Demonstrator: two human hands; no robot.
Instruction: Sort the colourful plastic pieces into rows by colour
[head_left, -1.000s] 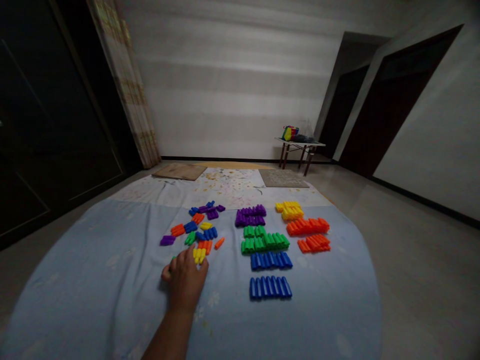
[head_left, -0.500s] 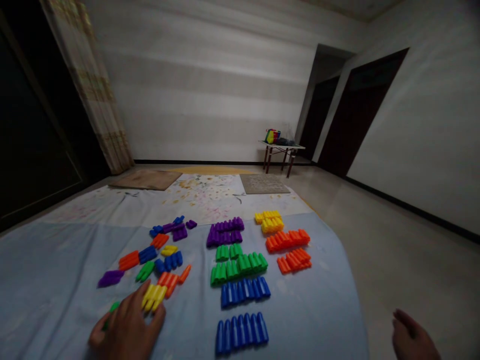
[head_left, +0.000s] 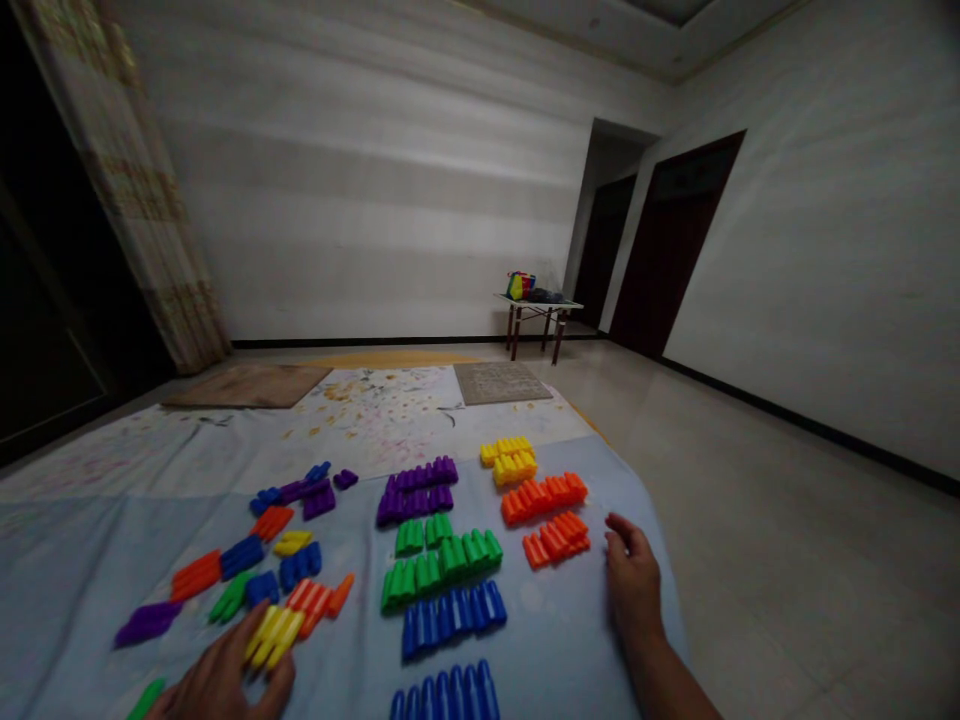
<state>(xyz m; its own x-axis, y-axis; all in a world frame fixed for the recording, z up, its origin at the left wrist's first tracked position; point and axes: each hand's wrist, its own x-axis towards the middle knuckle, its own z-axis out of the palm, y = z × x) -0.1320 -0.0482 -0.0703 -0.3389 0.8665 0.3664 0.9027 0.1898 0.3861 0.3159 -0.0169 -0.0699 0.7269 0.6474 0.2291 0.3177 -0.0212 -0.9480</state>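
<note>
My left hand (head_left: 232,670), at the lower left, has its thumb and fingers closed around a joined set of yellow rounded plastic pegs (head_left: 272,637). Beside its outer edge a green peg piece (head_left: 146,698) shows partly. Touching or very near the yellow set are orange pegs (head_left: 309,607). My right hand (head_left: 634,570) is over the cloth's right edge, fingers loosely bent and apart, holding nothing. To its left are orange peg rows (head_left: 556,540). Colour-sorted rows fill the middle: purple (head_left: 416,490), green (head_left: 442,570), blue (head_left: 454,618) and yellow (head_left: 510,458).
Mixed pieces lie at the left, among them purple (head_left: 148,623), blue (head_left: 300,567) and orange (head_left: 196,574). A blue cloth (head_left: 555,640) covers the near table. Behind are a brown board (head_left: 247,386), a grey mat (head_left: 501,383) and a small side table (head_left: 538,301).
My right hand has come from off the table's right side to beside the orange rows. My left hand stays at the yellow pegs. The view has turned and tilted up slightly.
</note>
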